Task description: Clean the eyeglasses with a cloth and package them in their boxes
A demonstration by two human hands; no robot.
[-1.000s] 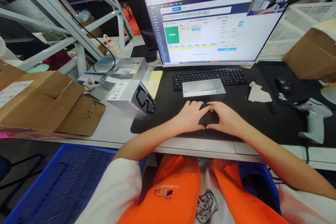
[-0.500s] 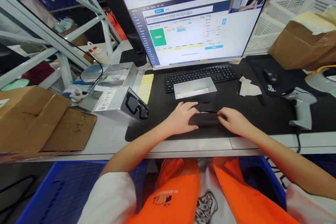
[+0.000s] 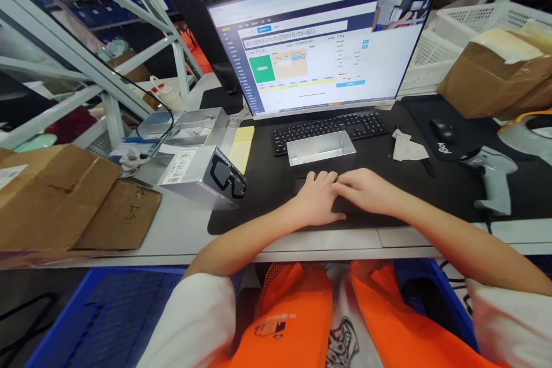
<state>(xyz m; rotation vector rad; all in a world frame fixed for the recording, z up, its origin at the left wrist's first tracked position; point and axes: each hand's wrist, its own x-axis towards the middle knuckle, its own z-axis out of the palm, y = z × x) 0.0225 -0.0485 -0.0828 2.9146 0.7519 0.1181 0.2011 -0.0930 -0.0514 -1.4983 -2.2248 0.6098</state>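
My left hand (image 3: 317, 200) and my right hand (image 3: 366, 190) lie together on a flat black case (image 3: 350, 208) on the black desk mat (image 3: 276, 184), near the desk's front edge. The hands cover most of the case. The fingers of my right hand overlap the fingertips of my left. Just behind the hands stands an open silver tray (image 3: 321, 149), with a black keyboard (image 3: 328, 125) and a lit monitor (image 3: 319, 52) beyond it.
A silver box printed with glasses (image 3: 198, 172) and open silver boxes sit to the left, beside a yellow notepad (image 3: 241, 146). Cardboard boxes stand far left (image 3: 52, 195) and far right (image 3: 491, 75). A handheld scanner (image 3: 491, 175), a mouse (image 3: 442, 129) and a crumpled paper (image 3: 407, 146) lie right. A blue crate (image 3: 107, 310) sits under the desk.
My hands had parted to the ends of the black case, leaving it in view; now they have come together again over it and cover it. The camera shifted slightly.
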